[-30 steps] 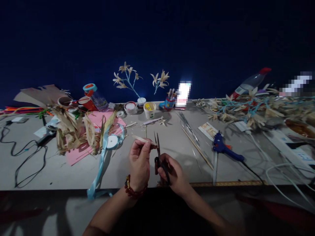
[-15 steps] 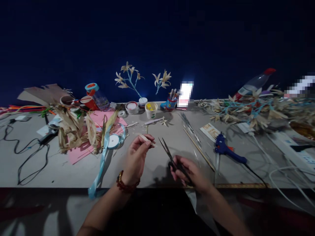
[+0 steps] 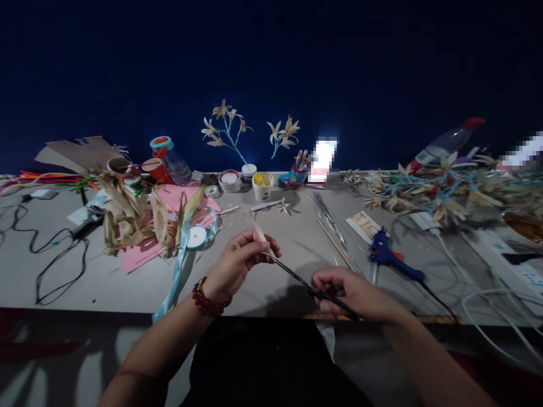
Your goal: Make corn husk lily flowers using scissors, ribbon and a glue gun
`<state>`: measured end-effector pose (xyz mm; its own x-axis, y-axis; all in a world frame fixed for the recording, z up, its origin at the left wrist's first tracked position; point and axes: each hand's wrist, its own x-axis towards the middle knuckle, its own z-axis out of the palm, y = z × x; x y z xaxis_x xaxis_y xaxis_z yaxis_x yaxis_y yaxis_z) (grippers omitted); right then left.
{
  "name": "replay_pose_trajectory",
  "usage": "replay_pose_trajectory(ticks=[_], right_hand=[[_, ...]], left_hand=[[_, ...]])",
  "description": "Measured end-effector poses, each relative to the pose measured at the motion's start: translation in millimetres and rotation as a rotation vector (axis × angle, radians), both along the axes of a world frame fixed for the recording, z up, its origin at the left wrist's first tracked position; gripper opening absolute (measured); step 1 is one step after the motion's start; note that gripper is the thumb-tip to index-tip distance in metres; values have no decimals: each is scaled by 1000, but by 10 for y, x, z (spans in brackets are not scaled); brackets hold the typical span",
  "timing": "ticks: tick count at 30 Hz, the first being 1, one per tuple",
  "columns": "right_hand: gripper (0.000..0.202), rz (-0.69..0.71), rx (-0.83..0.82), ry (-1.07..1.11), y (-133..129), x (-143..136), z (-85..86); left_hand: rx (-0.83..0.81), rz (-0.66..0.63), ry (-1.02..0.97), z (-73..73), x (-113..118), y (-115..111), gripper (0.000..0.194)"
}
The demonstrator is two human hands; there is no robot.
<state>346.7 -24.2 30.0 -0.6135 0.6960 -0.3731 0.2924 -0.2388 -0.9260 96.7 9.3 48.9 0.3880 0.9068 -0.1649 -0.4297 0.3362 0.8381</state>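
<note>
My left hand (image 3: pixel 244 257), with a beaded bracelet on its wrist, pinches a thin pale strip (image 3: pixel 260 230) between thumb and fingers. In my right hand (image 3: pixel 339 291) are dark scissors (image 3: pixel 297 276), whose long blades point up and left. The blade tips meet the lower end of the strip, right at my left fingertips. Seen nearly edge-on, the blades look almost closed. Both hands are above the grey table (image 3: pixel 254 294), near its front edge.
Dried husks (image 3: pixel 125 217), pink paper and a blue ribbon spool (image 3: pixel 196 237) lie left. Cups and pale flowers (image 3: pixel 229 127) stand at the back. Wires (image 3: pixel 328 217), a blue glue gun (image 3: pixel 392 257), flower branches (image 3: pixel 441 183) and white cables are right.
The scissors have swung lower and narrowed, and their tips now meet the strip. My right hand has moved right. The strip now points upward from my left fingers.
</note>
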Motion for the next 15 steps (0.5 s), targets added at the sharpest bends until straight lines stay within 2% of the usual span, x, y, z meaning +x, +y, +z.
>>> replay_pose_trajectory(ticks=[10,15], right_hand=[[52,-27,-41,-18,-1,-11,-28],[50,-26,27,-40,10,1,-57]], left_hand=[[-35,-17,20,12,2,-9,15],[-22,-11,18,2,-1,-10,14]])
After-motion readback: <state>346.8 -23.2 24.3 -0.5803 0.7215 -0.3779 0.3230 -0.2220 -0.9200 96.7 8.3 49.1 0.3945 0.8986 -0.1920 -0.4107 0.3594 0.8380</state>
